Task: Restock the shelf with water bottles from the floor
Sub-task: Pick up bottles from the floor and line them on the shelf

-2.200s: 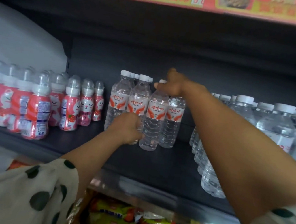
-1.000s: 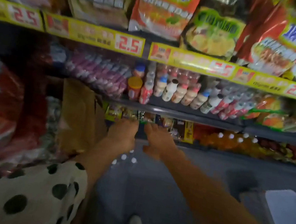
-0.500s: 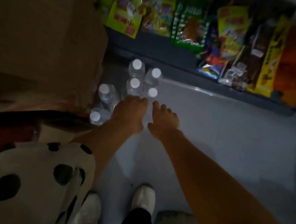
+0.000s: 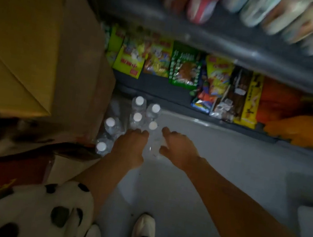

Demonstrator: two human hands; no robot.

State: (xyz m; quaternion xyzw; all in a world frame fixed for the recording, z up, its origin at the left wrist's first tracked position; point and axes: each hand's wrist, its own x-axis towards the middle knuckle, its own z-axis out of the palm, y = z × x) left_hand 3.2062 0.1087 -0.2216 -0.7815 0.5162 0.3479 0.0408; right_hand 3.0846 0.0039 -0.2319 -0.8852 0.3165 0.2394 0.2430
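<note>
Grey shop floor (image 4: pixel 215 167) below me, with snack packets (image 4: pixel 183 67) on the lowest shelf (image 4: pixel 155 91) ahead and a cardboard box (image 4: pixel 31 38) to my left. Water bottles (image 4: pixel 138 111), white-capped, stand upright on the floor beside the box. My left hand (image 4: pixel 130 147) and right hand (image 4: pixel 177 148) reach down over the nearest bottles, fingers loosely curved; whether either grips a bottle I cannot tell.
</note>
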